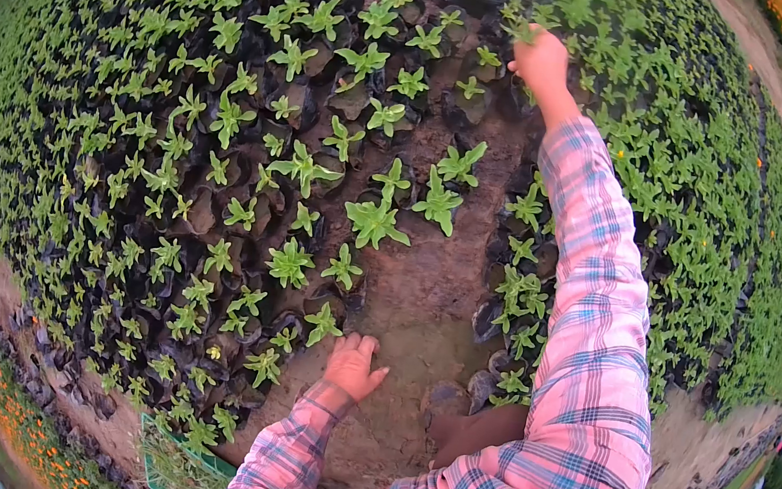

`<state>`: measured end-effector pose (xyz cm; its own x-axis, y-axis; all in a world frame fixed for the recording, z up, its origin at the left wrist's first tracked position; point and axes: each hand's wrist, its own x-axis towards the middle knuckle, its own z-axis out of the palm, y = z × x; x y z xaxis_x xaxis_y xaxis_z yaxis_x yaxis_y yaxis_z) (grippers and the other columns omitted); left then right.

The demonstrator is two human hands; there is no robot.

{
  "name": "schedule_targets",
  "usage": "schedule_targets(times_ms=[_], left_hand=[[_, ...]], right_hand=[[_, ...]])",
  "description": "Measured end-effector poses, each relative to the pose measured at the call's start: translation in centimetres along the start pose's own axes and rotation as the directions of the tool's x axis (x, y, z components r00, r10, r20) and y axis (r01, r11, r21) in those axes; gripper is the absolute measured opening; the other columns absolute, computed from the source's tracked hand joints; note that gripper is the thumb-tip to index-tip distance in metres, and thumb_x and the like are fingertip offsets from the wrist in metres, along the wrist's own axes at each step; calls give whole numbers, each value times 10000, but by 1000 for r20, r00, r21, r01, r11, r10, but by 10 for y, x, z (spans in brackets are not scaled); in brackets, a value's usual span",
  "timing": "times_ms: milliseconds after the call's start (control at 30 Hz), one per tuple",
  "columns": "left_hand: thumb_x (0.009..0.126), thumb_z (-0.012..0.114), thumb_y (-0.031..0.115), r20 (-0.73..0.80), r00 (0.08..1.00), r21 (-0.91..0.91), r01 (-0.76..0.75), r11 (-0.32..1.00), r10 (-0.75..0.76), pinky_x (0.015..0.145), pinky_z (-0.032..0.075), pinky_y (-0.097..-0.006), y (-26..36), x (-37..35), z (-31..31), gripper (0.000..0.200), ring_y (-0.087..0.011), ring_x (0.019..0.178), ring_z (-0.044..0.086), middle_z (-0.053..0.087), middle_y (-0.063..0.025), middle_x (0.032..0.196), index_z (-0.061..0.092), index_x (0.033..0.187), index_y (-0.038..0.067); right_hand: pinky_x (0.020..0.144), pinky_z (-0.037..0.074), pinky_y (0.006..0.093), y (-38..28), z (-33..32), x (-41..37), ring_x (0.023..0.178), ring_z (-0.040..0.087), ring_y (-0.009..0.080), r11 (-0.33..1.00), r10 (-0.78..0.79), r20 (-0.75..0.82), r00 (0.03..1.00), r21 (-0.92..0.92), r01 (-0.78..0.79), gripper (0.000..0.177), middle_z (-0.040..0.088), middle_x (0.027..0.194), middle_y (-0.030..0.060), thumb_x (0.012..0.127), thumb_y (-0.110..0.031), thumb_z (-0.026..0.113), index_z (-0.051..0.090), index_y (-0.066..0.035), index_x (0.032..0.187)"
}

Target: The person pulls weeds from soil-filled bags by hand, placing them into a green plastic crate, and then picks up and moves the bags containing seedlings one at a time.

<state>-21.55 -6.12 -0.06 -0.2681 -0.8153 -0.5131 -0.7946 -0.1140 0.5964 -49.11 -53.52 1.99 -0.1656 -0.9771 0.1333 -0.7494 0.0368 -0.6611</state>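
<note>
My left hand (pixel 354 369) lies on the bare soil (pixel 416 349) with its fingers stretched out, beside a small seedling (pixel 323 323) at the edge of the bed. Far ahead on the right, my right hand (pixel 542 60) reaches out with its fingers closed at the base of a green seedling (pixel 524 28), whose leaves are slightly blurred. Dark plastic grow bags hold many of the seedlings around it. Between my hands, a broad-leaved plant (pixel 375 223) and another plant (pixel 438 201) stand close together next to the soil strip.
Dense rows of bagged seedlings (pixel 228 119) fill the left, and taller green plants (pixel 695 169) fill the right. A green crate (pixel 176 467) with plant matter inside sits at lower left. Orange flowers (pixel 14 401) line the outer edge.
</note>
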Motion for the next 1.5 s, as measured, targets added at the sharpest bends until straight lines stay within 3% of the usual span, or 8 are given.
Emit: schedule_targets(times_ms=[200, 667, 800, 1133, 1233, 1400, 1433, 1500], left_hand=[[716, 733, 296, 53, 996, 10, 73, 997, -73, 867, 413, -464, 5, 0, -3, 455, -362, 1029, 469, 496, -138, 1066, 514, 1073, 117], [727, 743, 253, 102, 966, 92, 230, 969, -239, 933, 418, -449, 23, 4, -10, 478, -347, 1122, 455, 481, -119, 1138, 500, 1117, 118], [701, 747, 224, -8, 986, 57, 169, 984, -169, 897, 415, -439, 20, 1, -5, 445, -367, 1042, 468, 498, -151, 1064, 502, 1050, 97], [737, 716, 228, -78, 997, 38, -15, 999, 18, 881, 415, -438, -9, -27, 7, 417, -364, 1017, 499, 537, -166, 1036, 520, 1069, 68], [769, 693, 248, -11, 1000, 23, -1, 1000, 1, 862, 436, -424, -33, -67, 3, 390, -333, 972, 537, 565, -162, 989, 531, 1064, 52], [805, 666, 316, 244, 970, -159, 25, 987, 15, 714, 480, -386, -113, -154, -20, 332, -268, 787, 597, 604, -143, 884, 576, 953, 33], [805, 666, 316, 201, 979, -165, 77, 983, -43, 714, 480, -386, -127, -165, -19, 332, -268, 787, 597, 604, -143, 884, 576, 953, 33], [811, 639, 397, 456, 884, 58, 90, 994, -107, 702, 477, -393, -166, -189, -21, 387, -269, 751, 600, 609, -146, 798, 600, 896, 22]], right_hand=[[812, 522, 455, -19, 32, 12, 945, 648, 374, 853, 37, 99, 994, -522, 20, 253, 670, 996, 203, 854, -138, 486, 643, -55, 1034], [618, 515, 409, -46, -48, -41, 680, 669, 277, 989, -135, 143, 980, -46, 143, 132, 646, 720, 163, 811, -127, 606, 588, -29, 898], [621, 512, 288, -74, -103, -134, 708, 632, 164, 933, -266, 531, 805, 352, 76, 224, 619, 876, 107, 816, 65, 563, 593, -43, 1010], [732, 500, 419, -79, -81, -286, 859, 600, 343, 559, -690, 665, 287, 236, 795, 185, 584, 895, 145, 711, -26, 572, 526, -37, 890], [739, 502, 420, -63, -43, -303, 893, 607, 324, 545, -681, 625, 382, 85, 834, 176, 587, 902, 141, 718, -29, 580, 534, -31, 887], [771, 525, 332, -43, -73, -333, 873, 637, 252, 780, -624, 253, 739, 266, 567, 307, 645, 975, 131, 759, 36, 560, 605, -36, 1054], [657, 524, 305, -35, -83, -346, 741, 633, 180, 898, -86, 469, 879, 418, -135, 172, 652, 873, 78, 839, -18, 574, 618, -46, 1003], [542, 433, 207, -16, -102, -334, 683, 597, 110, 692, 148, 669, 728, 456, -559, 234, 654, 932, 41, 907, -184, 610, 587, -81, 1116]])
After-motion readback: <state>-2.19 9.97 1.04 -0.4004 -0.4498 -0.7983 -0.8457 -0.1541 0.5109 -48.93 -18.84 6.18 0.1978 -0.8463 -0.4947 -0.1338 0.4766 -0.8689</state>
